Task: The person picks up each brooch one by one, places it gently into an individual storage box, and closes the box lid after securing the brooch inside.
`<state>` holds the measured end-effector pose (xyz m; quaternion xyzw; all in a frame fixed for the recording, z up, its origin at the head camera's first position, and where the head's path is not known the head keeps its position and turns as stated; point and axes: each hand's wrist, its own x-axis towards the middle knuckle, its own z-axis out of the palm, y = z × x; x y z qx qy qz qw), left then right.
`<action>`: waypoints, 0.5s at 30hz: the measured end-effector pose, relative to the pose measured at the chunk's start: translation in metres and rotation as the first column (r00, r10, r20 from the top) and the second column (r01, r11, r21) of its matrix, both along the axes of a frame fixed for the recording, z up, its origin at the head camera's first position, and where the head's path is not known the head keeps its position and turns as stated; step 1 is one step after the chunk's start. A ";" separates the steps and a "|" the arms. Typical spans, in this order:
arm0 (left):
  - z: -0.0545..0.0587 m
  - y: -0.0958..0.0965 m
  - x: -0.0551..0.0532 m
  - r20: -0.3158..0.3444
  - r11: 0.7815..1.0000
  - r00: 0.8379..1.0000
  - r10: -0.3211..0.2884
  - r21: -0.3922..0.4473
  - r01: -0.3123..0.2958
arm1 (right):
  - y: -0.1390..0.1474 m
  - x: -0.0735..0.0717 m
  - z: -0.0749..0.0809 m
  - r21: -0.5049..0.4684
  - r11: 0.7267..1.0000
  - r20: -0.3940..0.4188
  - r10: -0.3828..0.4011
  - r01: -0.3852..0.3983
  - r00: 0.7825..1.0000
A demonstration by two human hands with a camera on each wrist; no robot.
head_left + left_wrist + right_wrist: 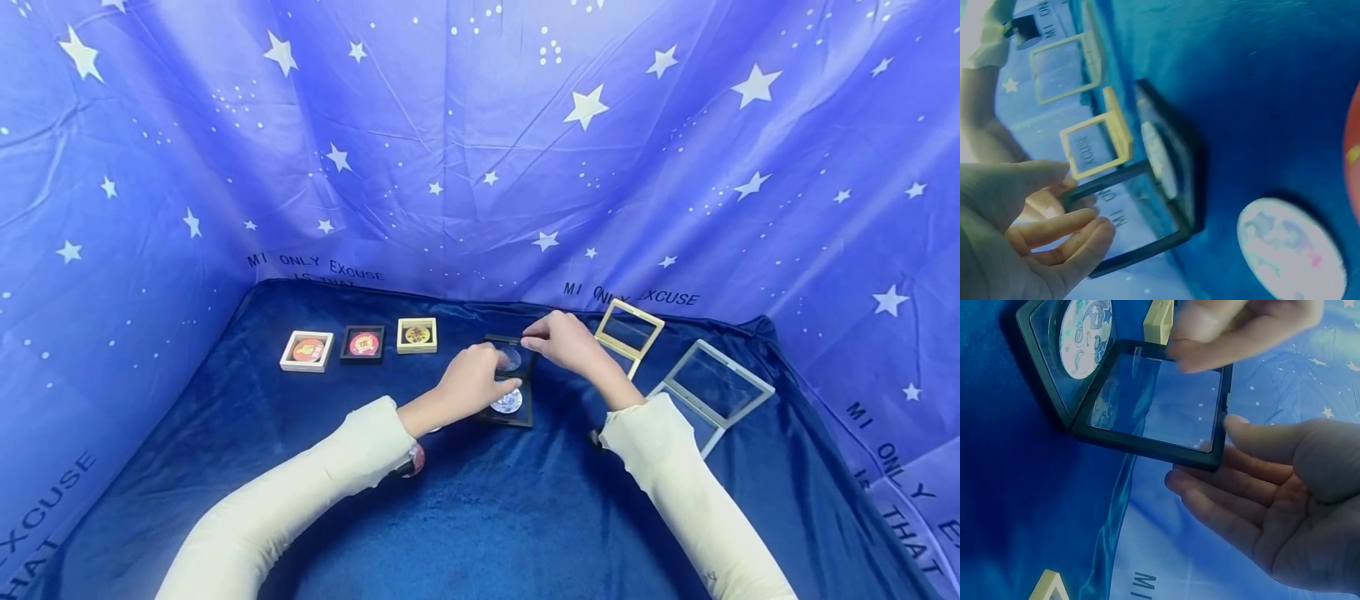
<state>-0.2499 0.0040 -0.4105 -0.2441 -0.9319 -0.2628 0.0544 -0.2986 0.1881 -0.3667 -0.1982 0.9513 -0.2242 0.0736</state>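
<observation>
A black hinged display frame (517,415) stands unfolded on the cloth, its clear-windowed lid (1147,447) raised. Inside the lower half sits a round white medallion with a blue pattern (1087,337). My right hand (566,342) pinches the lid's outer edge between thumb and fingers, plainest in the right wrist view. My left hand (468,383) hovers at the frame's left side, fingers loosely bent by the lid and holding nothing. In the left wrist view, another round pale medallion (1291,250) with pink and blue marks lies on the cloth, beside a red round edge (1352,156).
Three small display frames with round medallions, white (306,351), black (362,343) and yellow (417,335), stand at the back left. An unfolded yellow frame (630,325) and a larger pale grey one (716,383) are at the right. A starry curtain (480,167) rises behind the blue cloth (480,533).
</observation>
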 end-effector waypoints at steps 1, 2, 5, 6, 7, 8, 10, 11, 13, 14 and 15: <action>0.003 -0.001 0.000 -0.016 1.000 1.000 0.004 0.027 -0.004 | 0.001 -0.001 0.000 -0.010 1.000 0.002 -0.002 0.002 1.000; 0.007 -0.003 0.000 -0.031 0.999 0.999 0.012 0.052 -0.010 | 0.002 -0.001 0.000 -0.023 1.000 0.007 -0.008 0.009 1.000; 0.017 -0.007 -0.002 -0.071 0.991 0.996 0.049 0.124 -0.040 | 0.005 -0.003 0.001 -0.065 0.997 0.033 -0.042 0.044 0.999; 0.020 -0.009 -0.003 -0.081 0.987 0.995 0.065 0.149 -0.053 | 0.006 -0.004 0.000 -0.081 0.995 0.049 -0.055 0.059 0.997; 0.022 -0.011 -0.004 -0.089 0.983 0.993 0.083 0.170 -0.067 | 0.008 -0.004 0.000 -0.094 0.993 0.064 -0.066 0.072 0.996; 0.024 -0.012 -0.006 -0.091 0.979 0.990 0.103 0.188 -0.084 | 0.009 -0.005 0.000 -0.110 0.990 0.083 -0.079 0.088 0.993; 0.027 -0.015 -0.009 -0.085 0.968 0.987 0.138 0.224 -0.116 | 0.011 -0.005 -0.001 -0.137 0.983 0.124 -0.106 0.123 0.987; 0.027 -0.016 -0.011 -0.079 0.962 0.985 0.156 0.237 -0.133 | 0.013 -0.005 -0.001 -0.152 0.979 0.148 -0.115 0.138 0.982; 0.028 -0.018 -0.013 -0.056 0.952 0.982 0.183 0.258 -0.162 | 0.015 -0.006 -0.003 -0.183 0.968 0.214 -0.134 0.174 0.968; 0.028 -0.019 -0.015 -0.040 0.948 0.981 0.191 0.266 -0.174 | 0.016 -0.007 -0.003 -0.201 0.960 0.253 -0.142 0.196 0.957; 0.027 -0.020 -0.016 -0.024 0.946 0.980 0.197 0.269 -0.184 | 0.016 -0.007 -0.004 -0.214 0.953 0.290 -0.150 0.216 0.945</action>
